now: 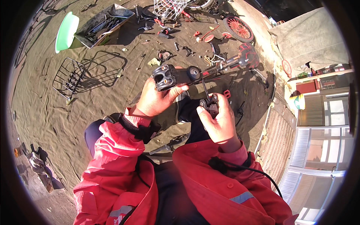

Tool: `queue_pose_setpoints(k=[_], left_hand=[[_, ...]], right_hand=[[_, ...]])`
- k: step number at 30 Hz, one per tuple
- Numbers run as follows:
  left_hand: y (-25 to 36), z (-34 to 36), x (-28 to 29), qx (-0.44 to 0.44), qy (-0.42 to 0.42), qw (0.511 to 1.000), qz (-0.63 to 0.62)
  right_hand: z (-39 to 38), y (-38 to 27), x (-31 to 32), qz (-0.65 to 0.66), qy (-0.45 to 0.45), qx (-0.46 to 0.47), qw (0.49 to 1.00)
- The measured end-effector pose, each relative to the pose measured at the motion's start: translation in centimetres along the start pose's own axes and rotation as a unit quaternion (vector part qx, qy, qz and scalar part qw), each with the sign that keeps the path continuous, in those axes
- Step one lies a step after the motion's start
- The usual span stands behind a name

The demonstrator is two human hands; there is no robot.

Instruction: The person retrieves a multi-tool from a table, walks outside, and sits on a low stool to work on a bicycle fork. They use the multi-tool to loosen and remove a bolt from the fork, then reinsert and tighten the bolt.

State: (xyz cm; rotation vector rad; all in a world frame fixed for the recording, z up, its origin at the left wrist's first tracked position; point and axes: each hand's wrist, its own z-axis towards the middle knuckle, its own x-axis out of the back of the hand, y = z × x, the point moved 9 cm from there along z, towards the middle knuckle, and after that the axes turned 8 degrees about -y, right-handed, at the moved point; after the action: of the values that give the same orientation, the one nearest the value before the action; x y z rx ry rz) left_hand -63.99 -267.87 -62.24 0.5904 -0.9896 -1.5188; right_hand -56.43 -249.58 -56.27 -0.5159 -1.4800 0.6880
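My left hand point(153, 99) is closed round a black metal bicycle stem-like part point(165, 78), with its bolted clamp end toward the left and a round cap point(193, 74) at its right. My right hand point(219, 122) grips a black folding hex key tool point(208, 103), whose extended key reaches up toward the part beside the cap; whether it sits in a bolt is too small to tell. A long dark assembly with a red-and-black rounded end point(248, 56) lies just beyond, partly hidden by the held part.
A tarp point(48, 108) bears a black rack point(68, 78), scattered parts, a red-spoked wheel point(240, 29) and a white wire basket point(168, 7). A green basin point(65, 32) and dark tray of tools point(103, 26) are upper left. A wall with glazed panels point(322, 150) runs along the right.
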Motion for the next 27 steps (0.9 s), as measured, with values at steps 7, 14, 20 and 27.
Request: queue_pose_setpoints(k=[7, 14, 20, 27], left_hand=[[-0.2, -0.2, -0.3, 0.026, -0.030, 0.999, -0.010], [-0.1, -0.1, -0.2, 0.030, -0.026, 0.999, -0.007], [0.3, -0.1, -0.2, 0.023, -0.042, 0.999, 0.020], [-0.6, -0.3, -0.5, 0.051, -0.034, 0.998, -0.033]], right_hand=[[-0.1, -2.4, 1.1, -0.142, 0.050, 0.053, 0.987], [0.2, -1.9, 0.5, -0.037, 0.019, 0.054, 0.998], [0.1, 0.7, -1.5, 0.146, -0.045, -0.037, 0.988], [-1.1, 3.0, -6.0, 0.594, -0.155, -0.176, 0.769]])
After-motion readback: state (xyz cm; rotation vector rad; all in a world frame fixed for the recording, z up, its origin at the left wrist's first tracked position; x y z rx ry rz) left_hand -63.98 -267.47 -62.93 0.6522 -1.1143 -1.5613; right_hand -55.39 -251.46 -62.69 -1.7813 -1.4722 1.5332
